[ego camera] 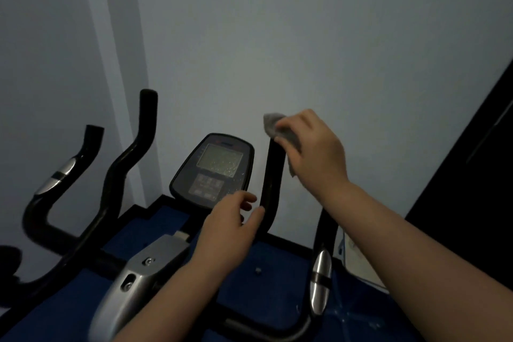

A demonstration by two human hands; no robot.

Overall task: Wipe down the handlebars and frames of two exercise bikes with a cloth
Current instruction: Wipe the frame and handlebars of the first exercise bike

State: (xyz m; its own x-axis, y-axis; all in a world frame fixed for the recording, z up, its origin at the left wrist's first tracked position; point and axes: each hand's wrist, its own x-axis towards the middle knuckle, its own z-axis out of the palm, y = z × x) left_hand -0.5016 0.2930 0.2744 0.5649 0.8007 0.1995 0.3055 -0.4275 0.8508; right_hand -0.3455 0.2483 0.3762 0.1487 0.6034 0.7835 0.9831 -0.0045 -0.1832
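Gripping the cloth [280, 130] over the right handlebar [273, 175] tip, right hand [313, 147] wipes; left hand [233, 225], fingers loosely spread, steadies it below.

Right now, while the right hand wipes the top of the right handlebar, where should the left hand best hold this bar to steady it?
Grip the right handlebar on its straight black middle, below the cloth and above the lower bend. Come from the console side, where the left hand already hovers, open. That stretch is round, nearly upright and bare, so fingers can wrap it without blocking the right hand.
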